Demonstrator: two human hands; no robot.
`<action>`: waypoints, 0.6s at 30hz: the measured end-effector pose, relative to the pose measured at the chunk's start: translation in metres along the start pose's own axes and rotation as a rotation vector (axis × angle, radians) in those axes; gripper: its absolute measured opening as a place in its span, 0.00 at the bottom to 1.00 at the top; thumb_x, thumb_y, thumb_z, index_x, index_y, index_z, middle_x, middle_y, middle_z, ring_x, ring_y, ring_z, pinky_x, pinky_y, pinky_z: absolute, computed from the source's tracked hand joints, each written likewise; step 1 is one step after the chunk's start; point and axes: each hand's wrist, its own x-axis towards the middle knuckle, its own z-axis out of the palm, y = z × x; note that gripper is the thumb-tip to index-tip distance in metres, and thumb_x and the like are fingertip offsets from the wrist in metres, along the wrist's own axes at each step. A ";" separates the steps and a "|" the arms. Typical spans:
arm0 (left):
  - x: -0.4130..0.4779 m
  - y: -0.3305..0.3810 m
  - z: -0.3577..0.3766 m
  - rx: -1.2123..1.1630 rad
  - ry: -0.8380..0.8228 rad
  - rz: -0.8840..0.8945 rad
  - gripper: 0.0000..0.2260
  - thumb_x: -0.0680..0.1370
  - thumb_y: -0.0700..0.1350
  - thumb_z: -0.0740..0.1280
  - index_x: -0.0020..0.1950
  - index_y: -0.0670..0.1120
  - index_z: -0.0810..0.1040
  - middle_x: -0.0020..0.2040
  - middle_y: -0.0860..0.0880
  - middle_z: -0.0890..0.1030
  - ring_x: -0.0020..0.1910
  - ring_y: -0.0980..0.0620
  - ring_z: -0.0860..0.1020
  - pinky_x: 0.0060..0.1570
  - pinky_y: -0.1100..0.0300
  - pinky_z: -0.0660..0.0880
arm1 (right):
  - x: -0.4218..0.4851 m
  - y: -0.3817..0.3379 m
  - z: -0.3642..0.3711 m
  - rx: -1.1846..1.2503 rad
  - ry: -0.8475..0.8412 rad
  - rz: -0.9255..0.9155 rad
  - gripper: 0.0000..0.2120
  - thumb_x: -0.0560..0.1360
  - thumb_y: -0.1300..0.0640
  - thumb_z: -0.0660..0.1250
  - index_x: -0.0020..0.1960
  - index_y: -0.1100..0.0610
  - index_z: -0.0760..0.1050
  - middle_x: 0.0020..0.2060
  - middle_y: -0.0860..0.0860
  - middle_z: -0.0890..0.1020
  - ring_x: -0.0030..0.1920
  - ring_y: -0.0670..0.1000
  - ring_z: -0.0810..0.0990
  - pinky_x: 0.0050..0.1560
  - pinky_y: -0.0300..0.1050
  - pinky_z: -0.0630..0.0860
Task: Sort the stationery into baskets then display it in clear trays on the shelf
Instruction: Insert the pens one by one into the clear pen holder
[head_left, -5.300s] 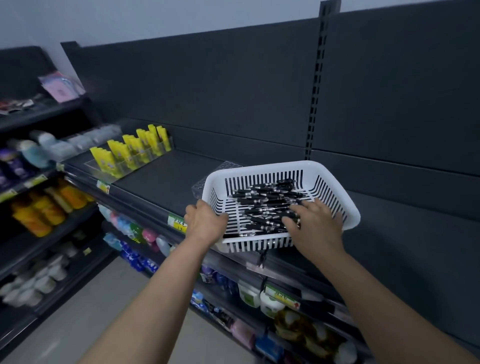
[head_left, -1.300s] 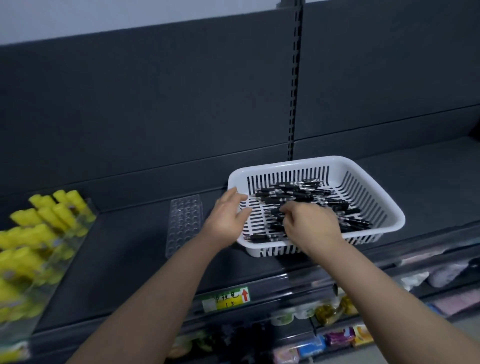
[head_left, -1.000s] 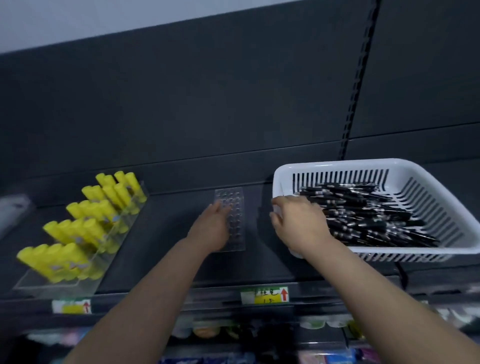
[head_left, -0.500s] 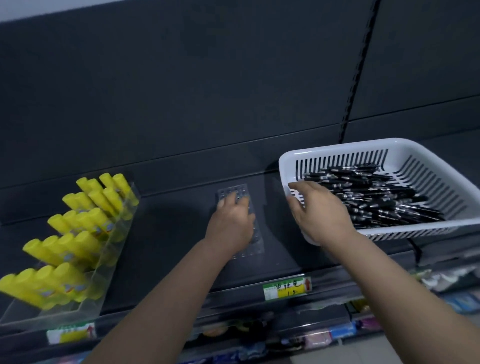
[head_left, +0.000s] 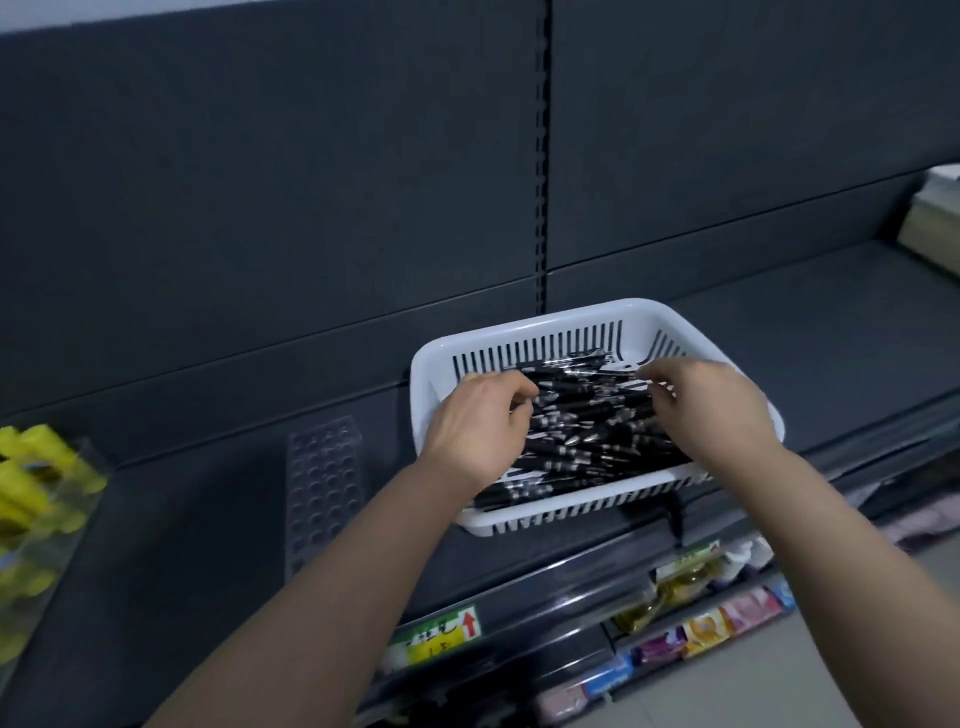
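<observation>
Fingers (head_left: 514, 388) of the left hand (head_left: 478, 421) curl onto the left end of the heaped black pens (head_left: 587, 436); the right hand (head_left: 711, 410) curls over the right end. Whether either grips a pen cannot be told. The pens lie in a white basket (head_left: 524, 332) on the dark shelf (head_left: 779, 332), with a clear holed tray (head_left: 322, 483) just left of the basket and yellow markers (head_left: 31, 467) at the far left.

Retail shop, self-service aisle. Identified by: dark metal gondola shelving (head_left: 779, 322), with a slotted upright (head_left: 543, 156) set between plain back panels; a printed price label (head_left: 439, 631) bearing a red arrow, fixed to the shelf edge; packaged goods (head_left: 696, 623) ranged on the lower tiers; yellow items (head_left: 31, 483) stood in rows in a clear tray (head_left: 85, 512) at the left.
</observation>
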 end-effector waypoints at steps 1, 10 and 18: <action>0.009 0.007 0.006 0.003 -0.024 0.000 0.12 0.80 0.44 0.62 0.62 0.50 0.78 0.57 0.53 0.80 0.59 0.54 0.75 0.59 0.53 0.75 | 0.005 0.010 0.000 0.009 0.006 0.005 0.15 0.78 0.57 0.60 0.60 0.46 0.78 0.52 0.50 0.83 0.53 0.56 0.80 0.43 0.48 0.75; 0.065 0.065 0.062 0.114 -0.137 0.004 0.06 0.78 0.46 0.67 0.53 0.50 0.81 0.47 0.54 0.83 0.49 0.53 0.79 0.50 0.56 0.77 | 0.019 0.057 0.012 0.278 0.101 -0.005 0.12 0.77 0.60 0.63 0.57 0.52 0.80 0.50 0.50 0.85 0.50 0.56 0.82 0.50 0.49 0.78; 0.098 0.081 0.091 0.366 -0.233 0.042 0.12 0.75 0.54 0.69 0.54 0.50 0.81 0.52 0.49 0.78 0.57 0.46 0.70 0.54 0.50 0.73 | 0.020 0.060 0.019 0.286 0.137 -0.032 0.17 0.75 0.66 0.61 0.60 0.53 0.78 0.52 0.51 0.84 0.52 0.56 0.82 0.50 0.49 0.78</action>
